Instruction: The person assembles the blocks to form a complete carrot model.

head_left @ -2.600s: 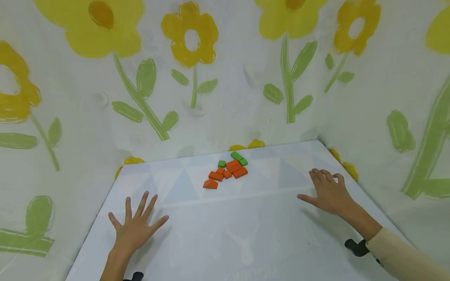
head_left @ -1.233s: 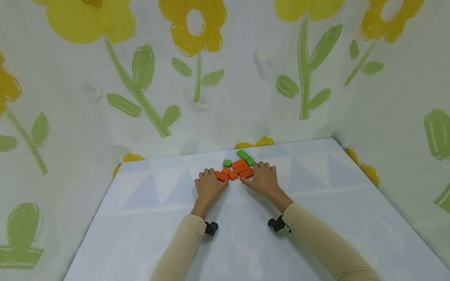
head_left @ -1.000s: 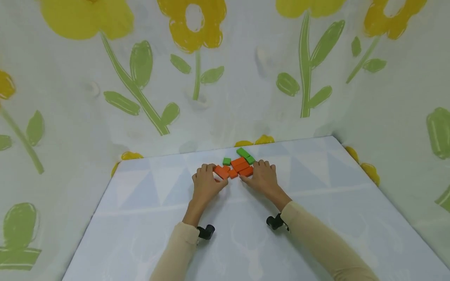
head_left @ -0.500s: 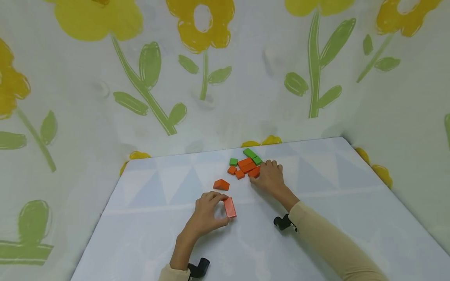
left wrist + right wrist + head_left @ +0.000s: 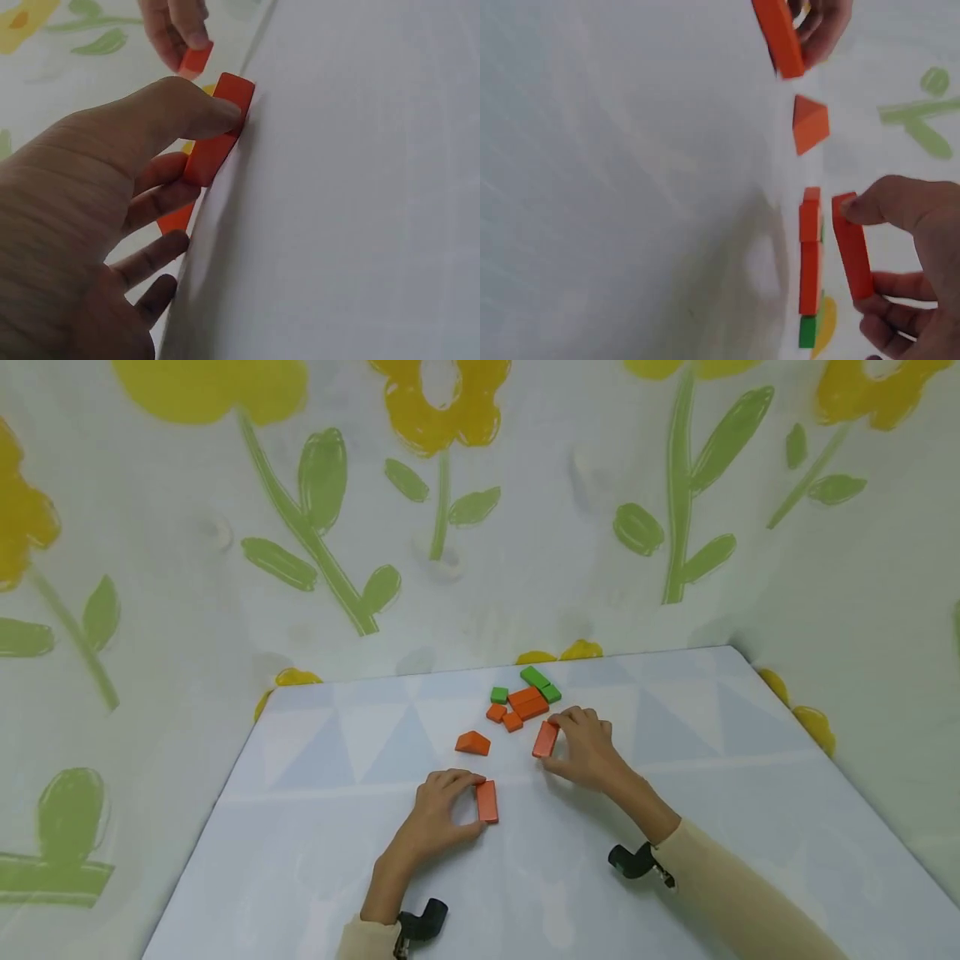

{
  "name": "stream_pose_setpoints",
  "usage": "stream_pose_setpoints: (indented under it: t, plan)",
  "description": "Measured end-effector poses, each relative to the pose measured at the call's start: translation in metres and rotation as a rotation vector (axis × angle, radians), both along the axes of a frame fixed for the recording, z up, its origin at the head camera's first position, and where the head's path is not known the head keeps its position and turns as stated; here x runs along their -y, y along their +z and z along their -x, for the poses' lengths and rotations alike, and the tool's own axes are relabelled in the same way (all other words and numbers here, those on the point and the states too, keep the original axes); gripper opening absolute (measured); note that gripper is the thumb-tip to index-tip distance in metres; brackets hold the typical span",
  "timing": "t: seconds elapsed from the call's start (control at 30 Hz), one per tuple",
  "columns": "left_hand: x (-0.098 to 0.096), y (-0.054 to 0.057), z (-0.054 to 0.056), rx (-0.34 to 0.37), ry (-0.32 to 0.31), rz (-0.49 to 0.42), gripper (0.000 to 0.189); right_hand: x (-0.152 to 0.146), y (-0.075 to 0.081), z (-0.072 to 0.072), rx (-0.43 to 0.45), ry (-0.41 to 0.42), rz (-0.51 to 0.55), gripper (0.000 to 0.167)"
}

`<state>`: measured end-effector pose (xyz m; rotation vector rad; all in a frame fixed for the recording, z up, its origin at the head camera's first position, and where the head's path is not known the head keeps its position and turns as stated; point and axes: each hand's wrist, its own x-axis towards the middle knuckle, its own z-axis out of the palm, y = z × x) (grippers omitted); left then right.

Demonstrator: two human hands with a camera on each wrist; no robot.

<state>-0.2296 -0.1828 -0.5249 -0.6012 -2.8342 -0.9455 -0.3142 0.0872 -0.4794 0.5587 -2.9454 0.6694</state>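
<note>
My left hand (image 5: 435, 818) pinches an orange rectangular block (image 5: 487, 802) by its two ends, thumb nearest me and fingers at the far end. To the right and farther back, my right hand (image 5: 588, 750) pinches a second orange rectangular block (image 5: 545, 739) the same way. The right wrist view shows that block (image 5: 853, 247) apart from the pile, between thumb and fingertips. An orange triangular block (image 5: 473, 743) lies on the table between and behind the hands. Behind it sit two small orange cubes (image 5: 512, 722) and larger orange blocks (image 5: 528, 702) side by side.
Several green blocks (image 5: 536, 677) lie at the back of the pile, with a small green one (image 5: 499, 695) to the left. The pale table (image 5: 315, 860) ends at a curtain (image 5: 510, 602) printed with yellow flowers, which also borders both sides.
From apart, both hands reached the pile. My left hand drew one orange block toward me, uncovering the triangular block. My right hand has since lifted another block off the pile's right side.
</note>
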Motion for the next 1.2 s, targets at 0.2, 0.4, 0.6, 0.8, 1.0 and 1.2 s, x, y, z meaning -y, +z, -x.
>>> stream_pose_setpoints:
  t: [0.2, 0.4, 0.6, 0.8, 1.0, 1.2]
  plan:
    - [0.006, -0.006, 0.001, 0.053, -0.008, -0.05, 0.053, 0.005, -0.001, -0.03, 0.024, 0.172, 0.055, 0.06]
    - [0.008, -0.01, 0.003, 0.079, -0.024, -0.1, 0.054, 0.013, -0.002, -0.047, 0.023, 0.3, 0.096, 0.057]
    - [0.007, -0.012, 0.002, 0.075, -0.021, -0.084, 0.057, 0.019, -0.008, -0.052, 0.048, 0.369, 0.094, 0.053]
    - [0.007, -0.012, 0.002, 0.056, -0.022, -0.089, 0.057, 0.024, -0.017, -0.05, 0.072, 0.375, 0.047, 0.054]
    - [0.008, -0.012, 0.002, 0.046, -0.032, -0.105, 0.056, 0.029, -0.019, -0.049, 0.083, 0.382, 0.035, 0.054]
    - [0.009, -0.01, 0.002, 0.03, -0.049, -0.116, 0.055, 0.032, -0.02, -0.047, 0.099, 0.375, 0.01, 0.055]
